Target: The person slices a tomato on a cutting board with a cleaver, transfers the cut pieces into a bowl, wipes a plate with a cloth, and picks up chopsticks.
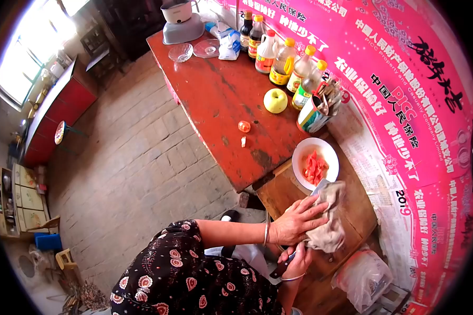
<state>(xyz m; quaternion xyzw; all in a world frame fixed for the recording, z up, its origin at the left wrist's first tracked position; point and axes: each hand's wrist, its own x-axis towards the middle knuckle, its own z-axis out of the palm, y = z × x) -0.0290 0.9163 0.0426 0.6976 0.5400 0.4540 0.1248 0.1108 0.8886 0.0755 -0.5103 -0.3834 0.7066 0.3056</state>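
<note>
The left hand [298, 220] is pressing a crumpled grey cloth [328, 218] against the blade of a knife [317, 188], its fingers spread flat over the fabric rather than curled around it. Only a small corner of the blade is showing, poking out from the top of the cloth toward the white bowl [306, 152]; the rest of the steel is lying hidden beneath the fabric and the palm. The right hand [294, 261] is sitting just below the cloth, fingers wrapped fully around the dark knife handle [279, 270], which is sticking out of the fist on the body side. So the cloth is lying between the two hands, under the left and just beyond the right.

All of this is happening over the wooden chopping board [357, 210]. The white bowl, holding red tomato pieces [314, 168], is sitting at the board's far end, just beyond the knife tip. Past the board, on the red table [215, 100], a green apple [275, 100] is resting near a row of sauce bottles [284, 60], with a small tomato [244, 126] lying closer to the board.
</note>
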